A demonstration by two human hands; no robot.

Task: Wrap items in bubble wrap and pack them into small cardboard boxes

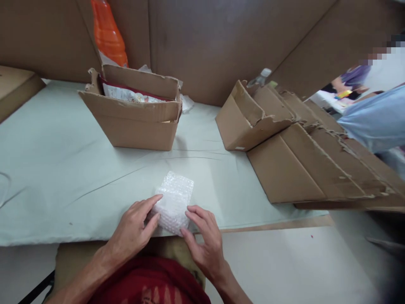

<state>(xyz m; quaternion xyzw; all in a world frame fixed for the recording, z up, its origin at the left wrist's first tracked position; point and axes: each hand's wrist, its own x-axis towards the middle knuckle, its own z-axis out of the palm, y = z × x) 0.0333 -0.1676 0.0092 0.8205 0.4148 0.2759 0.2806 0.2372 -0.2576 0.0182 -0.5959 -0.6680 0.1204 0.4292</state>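
In the head view, a bubble-wrap packet (174, 204) is lying at the near edge of the pale green surface (85, 194) — in front of the person, between both hands. The left hand (134, 223) is grasping its left side, thumb and index fingers pressing on the wrap; the right hand (207, 234) is grasping the right edge. Beyond, an open carton (142, 124) is holding printed packaging (129, 93), an orange bottle (110, 38) is standing behind — and further cardboard boxes (284, 169) are sitting to the right.
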